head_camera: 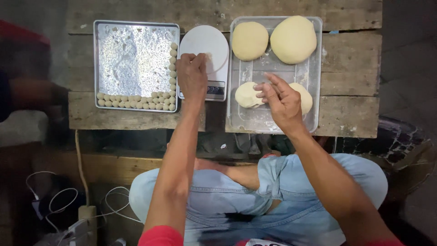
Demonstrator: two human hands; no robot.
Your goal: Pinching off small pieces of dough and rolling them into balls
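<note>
My left hand (192, 75) reaches over the white kitchen scale (205, 48), fingertips pinched on a small bit of dough (208, 56) at the scale's round plate. My right hand (278, 101) hovers with fingers spread over a torn lump of dough (246, 94) in the clear plastic tray (314, 68). Two larger smooth dough balls (249, 40) (294, 39) lie at the tray's far end. To the left stands a metal baking tray (134, 59) with small dough balls (136, 101) lined along its near and right edges.
Everything rests on a low wooden plank table (350, 82). I sit cross-legged in blue jeans (227, 200) below it. Cables and a power strip (84, 218) lie on the floor at the lower left. A blurred person's arm (27, 91) shows at the far left.
</note>
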